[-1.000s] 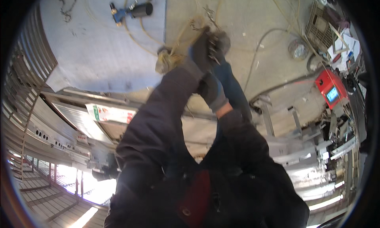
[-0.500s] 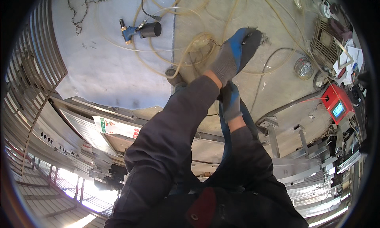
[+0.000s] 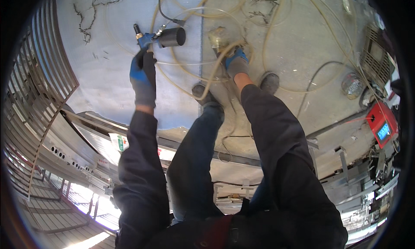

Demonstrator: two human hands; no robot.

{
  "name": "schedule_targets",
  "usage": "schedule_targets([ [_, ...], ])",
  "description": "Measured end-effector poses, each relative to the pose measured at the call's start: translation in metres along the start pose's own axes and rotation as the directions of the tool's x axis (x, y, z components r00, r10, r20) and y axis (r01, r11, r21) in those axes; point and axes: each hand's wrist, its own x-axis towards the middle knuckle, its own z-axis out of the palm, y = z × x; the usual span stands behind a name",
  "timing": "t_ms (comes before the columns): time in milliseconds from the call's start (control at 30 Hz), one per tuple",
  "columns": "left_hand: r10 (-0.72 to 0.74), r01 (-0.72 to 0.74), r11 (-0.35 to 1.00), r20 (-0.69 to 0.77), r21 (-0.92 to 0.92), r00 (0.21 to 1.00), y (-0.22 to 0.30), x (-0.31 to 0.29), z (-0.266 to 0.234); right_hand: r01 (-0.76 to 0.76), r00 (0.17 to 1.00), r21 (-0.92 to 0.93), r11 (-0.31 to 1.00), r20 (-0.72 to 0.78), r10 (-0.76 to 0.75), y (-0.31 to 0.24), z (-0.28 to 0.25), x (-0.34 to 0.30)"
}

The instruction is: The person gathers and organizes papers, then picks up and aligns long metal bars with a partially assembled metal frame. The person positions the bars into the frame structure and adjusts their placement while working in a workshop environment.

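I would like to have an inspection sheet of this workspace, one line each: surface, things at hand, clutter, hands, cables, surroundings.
Surface: pale sheet beside bare greyish floor.
Things at hand: blue-and-black tool above or on the sheet; clear yellowish item, kind unclear.
Clutter: small dark pieces strung out on sheet and floor.
Hands: both gloved; left hand at the tool's blue part, right hand near the clear item; grips unclear.
Cables: yellowish hose in loops; black cable ending near the tool.
Surroundings: slatted metal rack left; red box with lit screen right.
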Motion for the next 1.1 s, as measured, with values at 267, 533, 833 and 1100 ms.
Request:
schedule_targets([
  [267,0.413,-0.599,0.299,0.465,0.743,0.783,-0.003,0.156,0.055,0.044,0.998,-0.156,0.987,-0.027,-0.049,-0.015,0.012,-0.001],
  [533,0.248,-0.584,-0.309,0.656,0.751,0.713,0.016,0.146,0.066,-0.360,0.922,0.750,0.555,0.376,0.090,0.087,-0.017,-0.123],
  [833,0.651,-0.969,0.198,0.720,0.146,0.242,0.131,-0.053,-0.027,-0.486,0.819,0.873,-0.052,0.433,-0.377,0.024,-0.191,-0.278],
  [1100,0.392,-0.865,0.452,0.822,0.218,0.413,0.178,-0.212,-0.072,-0.448,0.845,0.894,-0.031,0.411,-0.343,-0.039,-0.224,-0.312],
])
